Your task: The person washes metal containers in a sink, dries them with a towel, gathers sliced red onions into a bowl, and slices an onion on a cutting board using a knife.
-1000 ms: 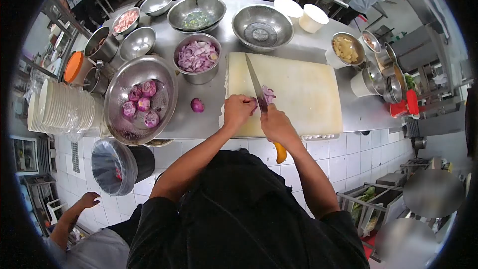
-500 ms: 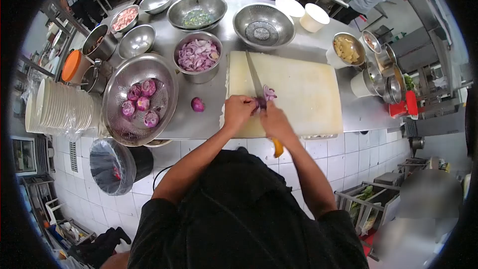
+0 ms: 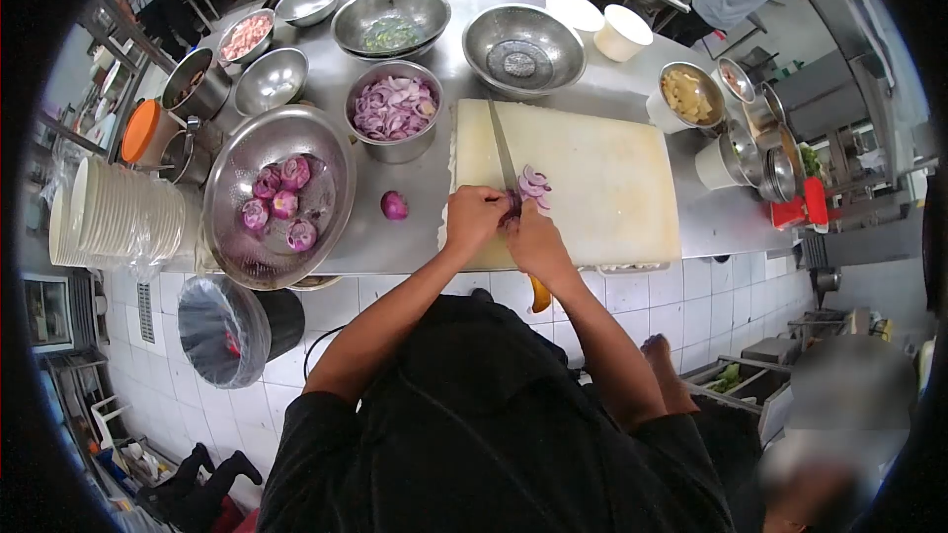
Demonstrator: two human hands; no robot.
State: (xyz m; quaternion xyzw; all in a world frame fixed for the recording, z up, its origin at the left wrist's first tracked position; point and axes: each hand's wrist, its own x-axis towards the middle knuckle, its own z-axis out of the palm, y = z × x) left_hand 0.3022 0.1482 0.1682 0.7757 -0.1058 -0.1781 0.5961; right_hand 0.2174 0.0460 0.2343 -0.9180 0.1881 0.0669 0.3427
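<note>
"Toward the near left part of the cutting board (image 3: 612,188), what has changed?"

"More onion slices (image 3: 535,181) are spread over the board, right of the knife (image 3: 501,143), than a moment ago. The right hand (image 3: 536,242) has shifted slightly left along the board's near side. I'd judge the slicing is advancing, with some still uncut."

"Where is the onion piece (image 3: 513,204) itself?"

"On the board's near left part, between the hands, beside the blade's lower end. The left hand (image 3: 475,220) has its fingertips pinched on it, hiding much of it."

"And the right fingers?"

"Wrapped around the knife's handle, whose yellow end juts past the board's near edge."
</note>
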